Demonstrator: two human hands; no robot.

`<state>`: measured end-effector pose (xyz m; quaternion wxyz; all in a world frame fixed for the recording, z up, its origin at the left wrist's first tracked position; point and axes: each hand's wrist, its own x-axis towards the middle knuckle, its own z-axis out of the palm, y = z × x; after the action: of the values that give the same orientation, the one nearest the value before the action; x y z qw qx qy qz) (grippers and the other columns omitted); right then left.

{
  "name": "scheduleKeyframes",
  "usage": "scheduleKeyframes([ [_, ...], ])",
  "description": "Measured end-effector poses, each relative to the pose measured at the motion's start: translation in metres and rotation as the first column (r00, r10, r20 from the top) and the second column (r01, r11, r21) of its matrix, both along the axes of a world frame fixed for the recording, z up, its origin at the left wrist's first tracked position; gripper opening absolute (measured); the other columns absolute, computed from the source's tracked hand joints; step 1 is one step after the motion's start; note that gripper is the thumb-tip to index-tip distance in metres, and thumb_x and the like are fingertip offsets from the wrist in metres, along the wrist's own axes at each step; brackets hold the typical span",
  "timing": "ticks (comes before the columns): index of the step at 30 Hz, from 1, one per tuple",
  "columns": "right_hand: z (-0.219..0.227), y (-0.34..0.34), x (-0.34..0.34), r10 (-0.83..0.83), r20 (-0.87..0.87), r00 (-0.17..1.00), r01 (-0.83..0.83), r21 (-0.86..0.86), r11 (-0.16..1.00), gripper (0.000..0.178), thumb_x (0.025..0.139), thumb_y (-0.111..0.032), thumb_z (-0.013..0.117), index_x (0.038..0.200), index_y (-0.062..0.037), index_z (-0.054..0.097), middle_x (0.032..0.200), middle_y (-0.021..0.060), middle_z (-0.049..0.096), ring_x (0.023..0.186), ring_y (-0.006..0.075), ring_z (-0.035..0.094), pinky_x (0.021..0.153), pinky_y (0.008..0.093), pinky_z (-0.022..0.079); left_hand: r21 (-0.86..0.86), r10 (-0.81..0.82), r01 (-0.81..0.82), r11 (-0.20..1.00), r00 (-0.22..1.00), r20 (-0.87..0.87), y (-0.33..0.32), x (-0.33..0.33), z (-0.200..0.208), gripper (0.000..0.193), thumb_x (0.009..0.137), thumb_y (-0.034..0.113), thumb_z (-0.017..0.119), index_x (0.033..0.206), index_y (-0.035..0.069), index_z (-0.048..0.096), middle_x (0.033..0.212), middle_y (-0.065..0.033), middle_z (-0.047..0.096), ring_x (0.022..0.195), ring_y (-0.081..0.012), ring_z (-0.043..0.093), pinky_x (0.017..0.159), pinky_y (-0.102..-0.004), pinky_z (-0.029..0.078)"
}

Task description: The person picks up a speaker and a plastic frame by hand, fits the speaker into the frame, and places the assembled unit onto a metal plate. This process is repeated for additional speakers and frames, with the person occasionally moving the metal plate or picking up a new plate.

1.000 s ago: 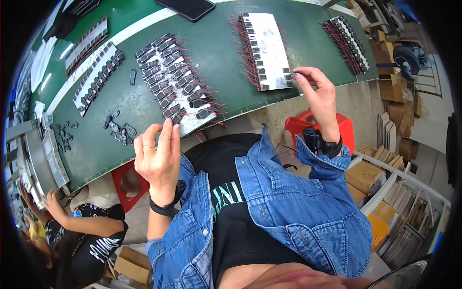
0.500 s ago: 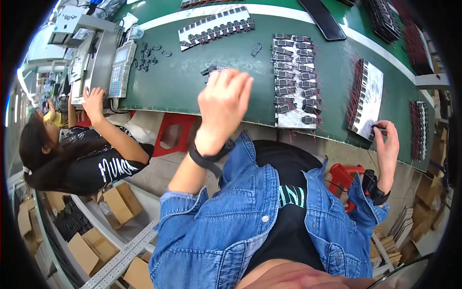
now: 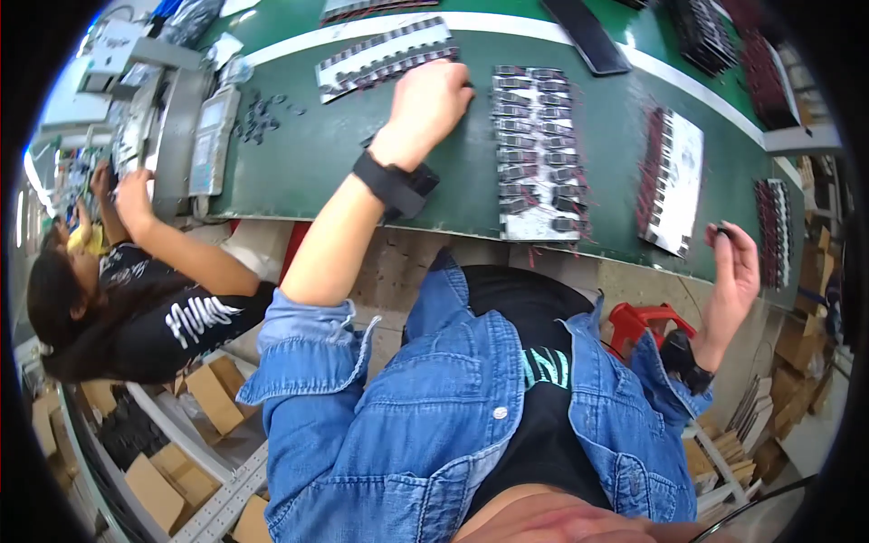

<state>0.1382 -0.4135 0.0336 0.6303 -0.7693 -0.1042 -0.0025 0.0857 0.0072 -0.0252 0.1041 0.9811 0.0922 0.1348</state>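
Observation:
My left hand (image 3: 427, 101) reaches over the green table with its fingers bent together, by the end of a white board (image 3: 385, 56) lined with small black parts. Its fingertips are partly hidden, so what they hold is unclear. Out past the table's front edge, my right hand (image 3: 735, 271) pinches a small black piece (image 3: 722, 232) between thumb and finger. That hand is apart from a slanted white strip board (image 3: 679, 185) with black parts and red wires along one side. Between my hands lies a board (image 3: 538, 224) carrying two rows of black parts with red wires.
Loose small black parts (image 3: 258, 122) lie on the left, beside a grey keypad device (image 3: 213, 145). A dark flat slab (image 3: 588, 36) rests at the back. More filled boards (image 3: 776, 226) stand far right. A co-worker (image 3: 163, 308) sits left; a red stool (image 3: 647, 324) is below the table.
My left hand has moved farther over the table toward the back board. My right hand has drawn away from the slanted board's near corner with the black piece. The whole view has shifted slightly.

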Motion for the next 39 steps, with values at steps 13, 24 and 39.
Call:
scheduleKeyframes([
  [13,-0.003,0.109,-0.05,0.489,-0.183,0.853,-0.378,0.431,0.819,0.017,0.092,0.002,0.064,0.109,0.0017,0.063,0.095,0.0062,0.067,0.083,0.0128,0.066,0.077,0.0256,0.053,-0.897,0.202,0.143,0.419,0.948,0.246,-0.097,-0.081,0.068,0.025,0.095,0.002,0.063,0.12,0.0,0.069,0.098,-0.0079,0.073,0.084,-0.0129,0.071,0.071,-0.0246,0.059],
  [24,-0.011,0.129,-0.058,0.445,0.075,0.892,-0.448,0.023,0.894,0.016,0.091,0.002,0.067,0.106,0.001,0.068,0.102,0.0051,0.067,0.091,0.011,0.067,0.079,0.0223,0.053,-0.974,0.182,0.157,-0.162,0.975,0.127,-0.146,-0.098,0.045,0.03,0.101,0.008,0.057,0.128,-0.005,0.06,0.117,-0.0142,0.067,0.099,-0.02,0.07,0.083,-0.029,0.061],
  [39,-0.006,0.131,-0.039,0.559,-0.278,0.781,-0.539,0.151,0.829,0.013,0.091,-0.001,0.067,0.103,-0.0002,0.069,0.105,0.0044,0.065,0.091,0.0098,0.062,0.075,0.0234,0.054,-0.988,0.11,0.146,-0.056,0.984,0.14,-0.139,-0.099,0.045,0.028,0.102,0.006,0.054,0.127,-0.006,0.061,0.119,-0.0135,0.066,0.102,-0.0198,0.069,0.084,-0.0289,0.06],
])
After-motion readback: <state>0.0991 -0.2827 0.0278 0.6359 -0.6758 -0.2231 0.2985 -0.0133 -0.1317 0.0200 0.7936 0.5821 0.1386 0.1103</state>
